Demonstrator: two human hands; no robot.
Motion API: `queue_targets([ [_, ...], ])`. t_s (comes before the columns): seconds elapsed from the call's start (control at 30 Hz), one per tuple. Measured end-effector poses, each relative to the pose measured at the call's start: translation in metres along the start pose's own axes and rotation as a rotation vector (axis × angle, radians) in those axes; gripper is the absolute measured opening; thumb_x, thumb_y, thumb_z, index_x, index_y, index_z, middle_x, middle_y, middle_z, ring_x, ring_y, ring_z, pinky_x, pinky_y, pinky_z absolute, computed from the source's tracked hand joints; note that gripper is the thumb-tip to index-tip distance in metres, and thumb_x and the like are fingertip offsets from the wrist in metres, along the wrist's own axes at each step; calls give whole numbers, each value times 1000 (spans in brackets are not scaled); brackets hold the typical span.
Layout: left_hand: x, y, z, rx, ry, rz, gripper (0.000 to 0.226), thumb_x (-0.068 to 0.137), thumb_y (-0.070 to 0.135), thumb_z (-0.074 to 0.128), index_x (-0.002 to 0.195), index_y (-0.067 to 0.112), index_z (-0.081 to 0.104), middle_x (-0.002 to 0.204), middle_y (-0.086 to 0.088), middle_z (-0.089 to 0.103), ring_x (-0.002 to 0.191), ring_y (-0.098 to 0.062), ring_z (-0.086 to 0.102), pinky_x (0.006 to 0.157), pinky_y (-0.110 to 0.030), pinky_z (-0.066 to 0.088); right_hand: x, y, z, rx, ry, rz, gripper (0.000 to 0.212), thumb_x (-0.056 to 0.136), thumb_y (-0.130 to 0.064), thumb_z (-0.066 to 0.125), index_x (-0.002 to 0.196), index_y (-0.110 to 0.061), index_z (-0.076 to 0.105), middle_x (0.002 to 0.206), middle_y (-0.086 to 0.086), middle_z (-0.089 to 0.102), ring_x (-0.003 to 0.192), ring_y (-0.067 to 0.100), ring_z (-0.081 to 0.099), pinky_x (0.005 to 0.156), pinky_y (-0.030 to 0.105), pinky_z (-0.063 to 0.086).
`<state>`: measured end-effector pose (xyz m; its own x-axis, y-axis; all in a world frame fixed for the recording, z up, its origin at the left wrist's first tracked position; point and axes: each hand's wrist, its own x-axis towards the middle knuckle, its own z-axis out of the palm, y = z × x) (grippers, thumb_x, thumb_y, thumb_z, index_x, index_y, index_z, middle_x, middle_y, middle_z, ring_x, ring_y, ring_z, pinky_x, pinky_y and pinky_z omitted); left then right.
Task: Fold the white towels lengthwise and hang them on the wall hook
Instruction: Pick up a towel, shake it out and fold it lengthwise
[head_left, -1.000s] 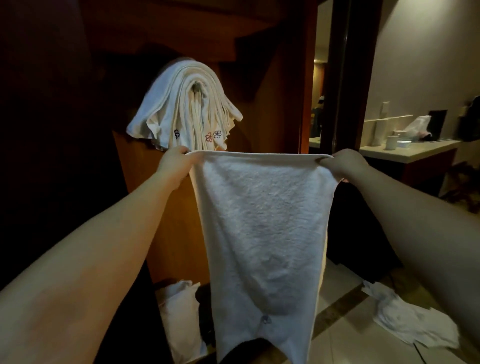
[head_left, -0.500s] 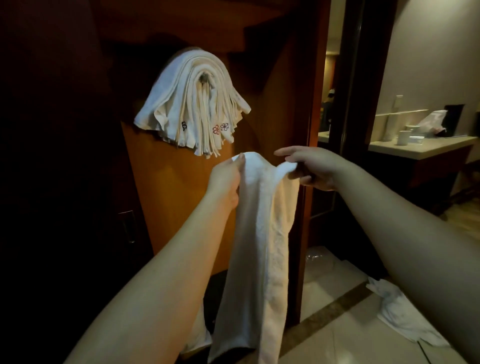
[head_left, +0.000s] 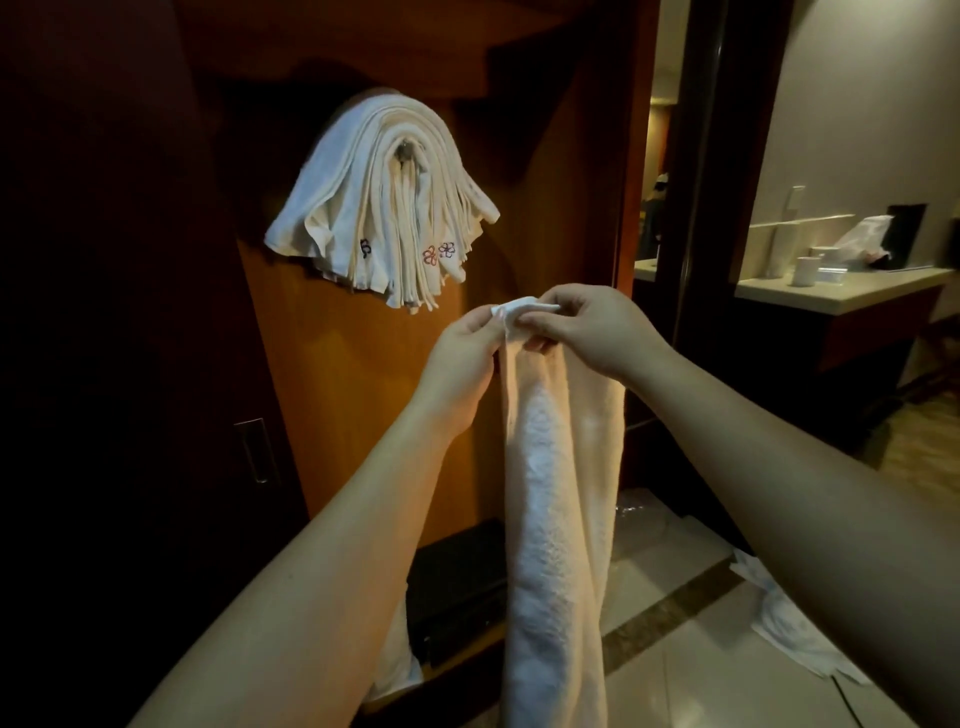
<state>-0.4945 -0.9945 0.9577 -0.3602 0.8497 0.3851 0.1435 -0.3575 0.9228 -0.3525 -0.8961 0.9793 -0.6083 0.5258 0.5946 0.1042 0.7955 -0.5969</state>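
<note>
A white towel (head_left: 558, 519) hangs straight down in front of me, folded lengthwise into a narrow strip. My left hand (head_left: 462, 358) and my right hand (head_left: 587, 327) meet at its top and both pinch the joined upper corners. Up and to the left, several folded white towels (head_left: 384, 208) with small flower marks drape over the wall hook (head_left: 402, 150), which is mostly hidden under them, on the wooden panel.
The orange wooden panel (head_left: 337, 389) stands just behind my hands, with a dark door to its left. A crumpled white towel (head_left: 795, 623) lies on the tiled floor at right; another white cloth (head_left: 395, 660) sits low by the panel. A counter (head_left: 831, 291) with cups stands at far right.
My hands came together, bringing the towel's two top corners to one point. The wide spread towel is now a narrow folded strip.
</note>
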Motion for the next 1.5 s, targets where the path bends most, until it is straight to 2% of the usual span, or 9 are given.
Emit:
queue_targets([
  [0.3, -5, 17, -6, 108, -66, 70, 26, 103, 32, 49, 98, 34, 74, 93, 5, 76, 98, -16, 71, 96, -39, 51, 3, -18, -7, -194, 15, -35, 14, 94, -41, 66, 81, -39, 62, 73, -14, 69, 69, -11, 65, 58, 1, 41],
  [0.5, -2, 17, -8, 158, -145, 111, 33, 96, 32, 60, 126, 18, 63, 113, -1, 72, 111, -16, 67, 100, -39, 51, 8, -23, -12, -98, 24, 50, 17, 94, -42, 66, 83, -29, 67, 69, -11, 73, 65, -2, 70, 54, 8, 45],
  [0.63, 2, 14, -10, 100, -43, 102, 18, 100, 21, 57, 111, 21, 70, 105, -2, 74, 102, -18, 70, 92, -37, 57, 13, -19, -19, 34, -125, 191, 20, 94, -41, 67, 95, -21, 67, 73, -5, 76, 61, 9, 72, 45, 16, 45],
  [0.87, 18, 15, -41, 48, 60, 49, 18, 99, 20, 56, 97, 25, 74, 90, 6, 75, 88, -14, 72, 85, -36, 59, 13, 44, -45, -449, -542, 511, 26, 89, -47, 72, 101, -25, 66, 82, -7, 77, 75, 9, 74, 62, 26, 50],
  [1.0, 22, 10, -52, 151, 79, 23, 18, 99, 20, 56, 99, 27, 72, 93, 5, 74, 97, -19, 70, 96, -44, 55, 18, 49, -52, -547, -393, 427, 29, 84, -64, 68, 90, -36, 65, 90, -9, 70, 81, 11, 66, 64, 25, 48],
  [1.07, 22, 10, -59, 108, 106, 22, 19, 99, 20, 56, 100, 28, 74, 99, 2, 75, 100, -19, 71, 95, -43, 56, 19, 49, -55, -330, -290, 359, 32, 83, -62, 69, 89, -31, 71, 82, -10, 74, 76, 9, 72, 59, 18, 52],
  [1.2, 22, 14, -75, 6, 89, 22, 23, 98, 21, 57, 95, 31, 77, 102, -1, 76, 99, -21, 72, 78, -31, 59, 13, 52, -48, 89, -96, 232, 13, 82, -37, 80, 88, -39, 69, 89, -11, 74, 80, 4, 72, 58, 14, 54],
  [1.3, 18, 10, -81, -10, 83, 33, 28, 100, 18, 54, 94, 32, 77, 103, 0, 75, 101, -21, 71, 79, -32, 58, 10, 60, -37, 253, -50, 269, 44, 84, -15, 76, 105, -50, 60, 113, -3, 67, 99, 14, 70, 73, 24, 57],
  [1.5, 11, 1, -81, -109, 60, 23, 20, 100, 20, 55, 102, 26, 74, 105, 0, 75, 101, -21, 72, 76, -34, 59, 5, 56, -21, 468, 147, 273, 18, 78, -31, 66, 96, -28, 68, 98, 1, 71, 89, 16, 71, 72, 30, 53],
])
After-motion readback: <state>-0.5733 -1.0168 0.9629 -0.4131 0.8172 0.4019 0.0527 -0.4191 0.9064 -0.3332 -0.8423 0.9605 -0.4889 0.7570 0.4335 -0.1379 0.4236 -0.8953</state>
